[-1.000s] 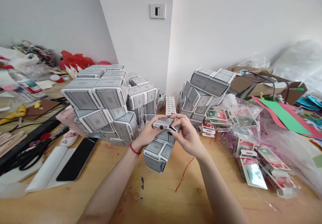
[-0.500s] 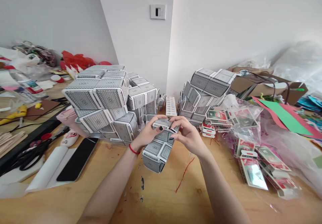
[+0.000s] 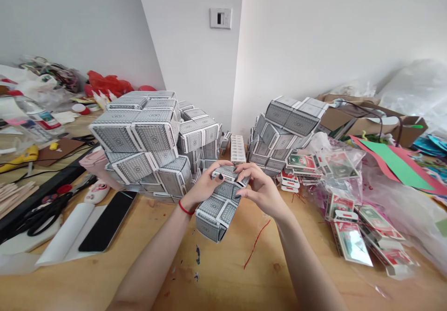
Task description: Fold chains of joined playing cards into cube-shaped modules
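Two hands meet over the middle of the worktop (image 3: 223, 278), both on one small card block (image 3: 216, 211) made of folded playing cards w/ grey patterned backs. The left hand (image 3: 204, 187) grasps the block's upper part from the left side, thumb on top, dark polish on the nail. A red band (image 3: 185, 207) sits on its wrist. The right hand (image 3: 260, 190) pinches the top edge of the same block from the right, fingers bent. So both hands are closed on the block and neither is free. The block is tilted, lower end toward the camera, close above the wood. I cannot tell if its lowest corner touches the worktop.

Behind the left hand stands a big stack (image 3: 146, 138) of similar card cubes, in several layers. Behind the right hand a smaller pile (image 3: 284, 127) of the same cubes leans near the wall corner.

A red thread (image 3: 256, 241) lies on the wood just under the right wrist. On the right side is a clear plastic bag (image 3: 340, 162) w/ red and green card packs inside. More packs (image 3: 351, 241) lie loose in front of it, and a green paper sheet (image 3: 394, 162) is further back.

On the left side a black phone (image 3: 106, 220) rests partly on a white sheet (image 3: 66, 236), w/ black scissors (image 3: 42, 215) beside it. A plastic bottle (image 3: 38, 118) lies at the far left edge. On the wall above there is a switch plate (image 3: 220, 17).
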